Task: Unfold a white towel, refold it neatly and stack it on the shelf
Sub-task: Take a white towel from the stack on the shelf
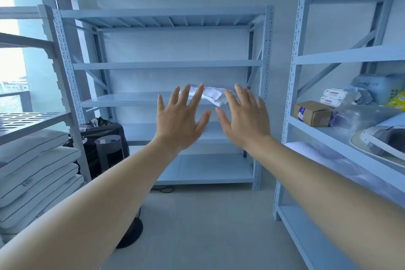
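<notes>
A crumpled white towel (212, 95) lies on the middle board of the pale blue shelf (122, 99) straight ahead, partly hidden behind my fingers. My left hand (178, 119) is raised in front of it, fingers spread and straight, holding nothing. My right hand (245, 116) is held up beside it, also spread and empty. Both palms face the shelf, and both hands appear to be well short of the towel.
A second shelf unit at the right (341, 59) holds a cardboard box (313, 114), wipe packs and a bagged item. Stacked white cushions (37, 173) fill a rack at the left. A black bag and a grey bin (110, 151) stand on the floor by the shelf.
</notes>
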Available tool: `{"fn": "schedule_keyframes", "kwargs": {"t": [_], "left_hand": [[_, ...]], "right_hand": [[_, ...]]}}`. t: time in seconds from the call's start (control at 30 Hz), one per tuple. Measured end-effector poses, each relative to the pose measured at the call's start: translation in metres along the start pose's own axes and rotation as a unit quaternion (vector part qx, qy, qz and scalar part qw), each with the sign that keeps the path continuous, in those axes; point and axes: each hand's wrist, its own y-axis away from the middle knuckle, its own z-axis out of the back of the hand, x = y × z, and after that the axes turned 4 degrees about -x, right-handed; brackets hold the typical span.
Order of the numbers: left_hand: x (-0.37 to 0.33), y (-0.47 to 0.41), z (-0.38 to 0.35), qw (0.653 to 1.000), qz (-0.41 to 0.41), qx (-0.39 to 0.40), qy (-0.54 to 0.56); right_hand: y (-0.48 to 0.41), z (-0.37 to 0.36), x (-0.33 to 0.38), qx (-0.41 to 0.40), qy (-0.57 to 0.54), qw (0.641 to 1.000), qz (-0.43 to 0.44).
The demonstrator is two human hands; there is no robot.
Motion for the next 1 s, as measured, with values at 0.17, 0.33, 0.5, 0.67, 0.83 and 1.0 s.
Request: {"fn": "schedule_keyframes", "kwargs": {"t": [0.17,0.33,0.5,0.67,0.83,1.0], "left_hand": [[0.002,-0.02,-0.034,0.999,-0.003,-0.016,-0.03],[0.006,-0.045,-0.072,0.998,0.007,0.001,-0.058],[0.032,-0.068,-0.096,0.993,0.034,0.01,-0.109],[0.072,-0.071,-0.105,0.983,0.093,0.006,-0.159],[0.117,-0.046,-0.093,0.96,0.165,0.021,-0.226],[0.162,-0.01,-0.065,0.932,0.213,0.05,-0.288]], "right_hand": [[-0.022,-0.031,-0.019,-0.016,0.002,1.0,0.011],[-0.052,-0.07,-0.04,-0.012,-0.016,0.999,0.03],[-0.093,-0.111,-0.04,-0.003,-0.034,0.997,0.073],[-0.125,-0.149,-0.012,-0.017,-0.103,0.989,0.108],[-0.135,-0.186,0.046,0.006,-0.192,0.967,0.166],[-0.13,-0.206,0.121,0.026,-0.272,0.936,0.222]]}}
